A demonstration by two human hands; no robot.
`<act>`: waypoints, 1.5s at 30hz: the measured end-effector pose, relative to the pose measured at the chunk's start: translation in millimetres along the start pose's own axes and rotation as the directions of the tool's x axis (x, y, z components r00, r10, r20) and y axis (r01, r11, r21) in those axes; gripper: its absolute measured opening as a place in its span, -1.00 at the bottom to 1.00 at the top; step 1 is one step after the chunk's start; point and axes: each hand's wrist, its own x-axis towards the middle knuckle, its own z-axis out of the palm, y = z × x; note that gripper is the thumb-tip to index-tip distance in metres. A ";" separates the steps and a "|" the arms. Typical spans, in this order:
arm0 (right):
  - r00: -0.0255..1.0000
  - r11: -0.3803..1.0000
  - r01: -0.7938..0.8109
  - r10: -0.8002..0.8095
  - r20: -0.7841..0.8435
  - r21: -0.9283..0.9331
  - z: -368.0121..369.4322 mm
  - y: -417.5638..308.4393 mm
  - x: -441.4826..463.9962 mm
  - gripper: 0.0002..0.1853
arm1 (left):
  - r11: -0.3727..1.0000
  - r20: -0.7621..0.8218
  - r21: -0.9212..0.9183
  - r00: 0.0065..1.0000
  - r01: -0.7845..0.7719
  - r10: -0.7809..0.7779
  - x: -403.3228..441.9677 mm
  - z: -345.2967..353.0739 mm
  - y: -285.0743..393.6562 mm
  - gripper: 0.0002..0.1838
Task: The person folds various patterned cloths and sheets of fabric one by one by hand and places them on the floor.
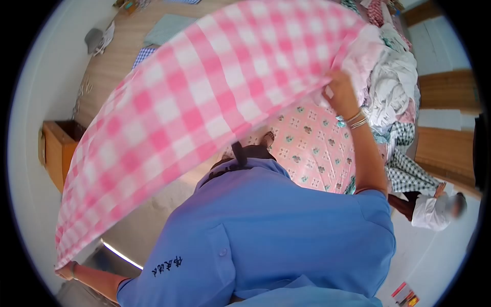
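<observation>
A large pink-and-white checked cloth (204, 92) stretches across the view, billowing upward between my two hands. At the lower left, my left hand (65, 271) is closed on one corner of it. My right hand (341, 97), with bangles at the wrist, grips the cloth's edge at the upper right, above a pink patterned cover (312, 148). Close beyond that hand lies a heap of white and pale pink fabric (391, 77). The checked cloth hides much of the floor behind it.
Another person (432, 212) at the right has a hand at a dark-and-white checked cloth (411, 171). A wooden cabinet (56, 153) stands against the left wall. Greenish fabric (169, 28) and blue checked fabric (143, 56) lie at the back.
</observation>
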 end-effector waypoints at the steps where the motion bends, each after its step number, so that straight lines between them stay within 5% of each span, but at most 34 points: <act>1: 0.989 0.993 0.055 -0.069 0.134 0.106 31.3 -13.8 -24.5 -0.79 | 0.992 -0.017 0.069 0.994 -0.102 0.104 -18.3 -0.1 14.6 -0.78; 3: 0.910 0.949 -0.010 -0.122 0.396 0.314 92.5 -47.8 -79.6 -0.79 | 0.806 0.209 0.400 0.899 -0.437 0.384 52.7 -6.7 -12.9 -0.71; 4: 0.856 0.921 -0.026 -0.180 0.485 0.388 118.2 -62.7 -103.4 -0.79 | 0.942 0.182 0.169 0.948 -0.291 0.260 58.4 3.8 -7.7 -0.71; 6: 0.726 0.896 -0.115 -0.219 0.652 0.429 139.4 -92.4 -127.3 -0.78 | 0.920 0.194 0.194 0.932 -0.341 0.305 33.2 12.0 24.4 -0.71; 10: 0.659 0.816 -0.247 -0.254 0.708 0.522 165.8 -121.1 -173.3 -0.78 | 0.770 0.309 0.256 0.805 -0.584 0.507 37.3 10.4 78.4 -0.68; 13: 0.621 0.661 -0.151 -0.515 0.591 0.735 209.3 -138.5 -212.0 -0.77 | 0.637 0.385 0.294 0.698 -0.713 0.604 34.3 3.5 111.0 -0.65; 16: 0.324 0.757 0.098 -0.638 0.698 0.646 234.6 -140.0 -229.5 -0.75 | 0.515 0.460 0.342 0.618 -0.786 0.638 42.9 -17.6 151.8 -0.63; 17: 0.305 0.734 0.105 -0.666 0.681 0.671 244.8 -136.9 -228.6 -0.75 | 0.471 0.497 0.360 0.593 -0.805 0.634 46.2 -25.0 162.4 -0.62; 19: 0.340 0.765 0.091 -0.626 0.702 0.638 264.2 -127.4 -214.1 -0.79 | 0.395 0.579 0.393 0.557 -0.831 0.596 54.0 -32.1 184.4 -0.60; 21: 0.477 0.858 0.083 -0.481 0.736 0.507 307.6 -103.5 -197.5 -0.84 | 0.361 0.660 0.411 0.547 -0.837 0.515 57.9 -37.8 192.0 -0.58; 22: 0.550 0.943 -0.012 -0.271 0.790 0.332 309.2 -86.4 -158.3 -0.83 | 0.360 0.700 0.415 0.546 -0.835 0.460 57.9 -34.3 189.6 -0.57; 24: 0.708 0.949 -0.149 -0.094 0.700 0.279 355.1 -26.2 -101.7 -0.77 | 0.393 0.764 0.425 0.556 -0.815 0.328 50.8 -27.6 168.4 -0.54; 26: 0.816 0.953 -0.283 0.181 0.549 0.107 334.7 28.6 -10.1 -0.80 | 0.514 0.730 0.475 0.646 -0.714 0.223 32.1 -20.5 123.6 -0.59; 27: 0.941 0.993 -0.076 0.042 0.337 0.086 315.1 71.8 29.9 -0.81 | 0.715 0.743 0.443 0.668 -0.541 0.045 50.4 -24.0 101.3 -0.61; 28: 0.945 0.983 -0.095 0.139 0.295 -0.159 389.5 188.5 52.5 -0.82 | 0.858 0.731 0.426 0.668 -0.286 -0.141 57.8 -26.3 82.8 -0.63; 29: 0.954 0.963 0.034 0.048 0.295 -0.268 304.2 205.4 96.0 -0.77 | 0.903 0.696 0.429 0.645 -0.022 -0.315 84.0 -30.4 57.9 -0.64; 30: 0.955 0.913 0.156 -0.043 0.293 -0.376 201.7 212.6 146.1 -0.73 | 0.931 0.733 0.364 0.605 0.035 -0.310 84.5 -14.5 23.6 -0.67; 32: 0.953 0.692 0.267 -0.088 0.289 -0.670 110.6 320.4 224.0 -0.73 | 0.951 0.773 0.284 0.557 0.123 -0.303 42.0 -7.7 -3.8 -0.70; 33: 0.958 0.534 0.211 0.054 0.281 -0.819 73.2 392.6 266.1 -0.76 | 0.957 0.772 0.135 0.579 0.257 -0.264 -14.2 -8.4 4.5 -0.73; 36: 0.974 0.720 -0.054 -0.116 -0.197 -0.692 -108.9 366.1 292.2 -0.73 | 0.865 0.828 -0.146 0.537 0.480 -0.159 -23.3 -24.4 -15.7 -0.75; 39: 0.846 0.866 -0.114 -0.172 -0.504 -0.487 -171.6 274.2 265.6 -0.72 | 0.786 0.813 -0.224 0.555 0.576 -0.175 81.4 -63.5 -65.4 -0.69; 43: 0.787 0.925 0.090 -0.294 -0.542 -0.370 -141.8 179.3 199.9 -0.70 | 0.989 0.478 -0.054 0.873 0.137 -0.095 118.6 -175.2 -90.1 -0.67; 44: 0.863 0.951 0.279 -0.308 -0.400 -0.130 -124.8 162.3 175.7 -0.75 | 0.997 0.412 0.083 0.910 0.000 -0.035 117.4 -204.2 -99.1 -0.67; 45: 0.894 0.959 0.162 -0.243 -0.376 -0.233 -120.5 97.2 143.7 -0.82 | 0.964 0.368 0.231 0.929 -0.129 0.036 113.5 -231.0 -111.0 -0.66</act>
